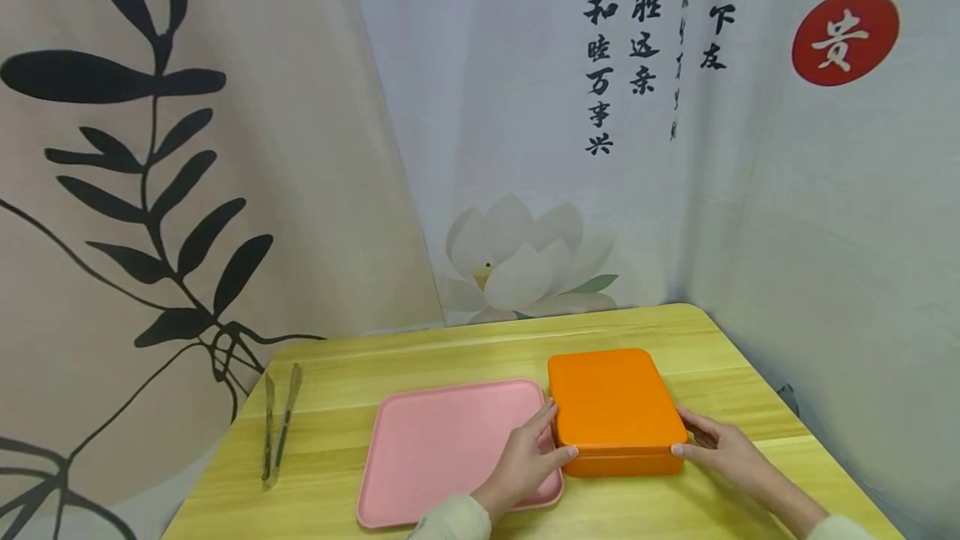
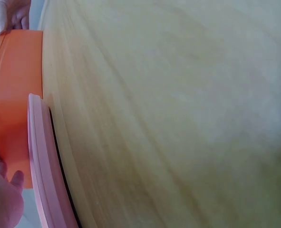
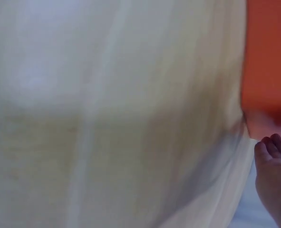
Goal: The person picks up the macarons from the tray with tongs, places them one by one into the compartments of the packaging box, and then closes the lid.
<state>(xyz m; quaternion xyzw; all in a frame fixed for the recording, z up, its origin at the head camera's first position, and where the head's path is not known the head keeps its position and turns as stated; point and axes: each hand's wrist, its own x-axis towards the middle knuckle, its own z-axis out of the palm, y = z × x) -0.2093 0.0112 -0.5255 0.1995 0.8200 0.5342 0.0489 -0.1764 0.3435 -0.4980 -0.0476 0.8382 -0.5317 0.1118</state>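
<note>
A closed orange rectangular box (image 1: 618,398) with rounded corners sits on the wooden table, its lid seam running along the front. My left hand (image 1: 521,461) holds its left front corner, thumb at the front and fingers along the left side. At the right front corner, my right hand (image 1: 722,452) grips the box with the thumb in front and the fingers by the right side. The pink tray (image 1: 442,452) lies flat just left of the box, beneath my left hand. In the left wrist view the tray's rim (image 2: 43,152) stands beside the orange box (image 2: 19,85).
Slim metal tongs (image 1: 284,423) lie near the table's left edge. The pale wood-grain table (image 1: 322,373) ends at a printed curtain (image 1: 360,148) behind and a light curtain (image 1: 825,232) on the right.
</note>
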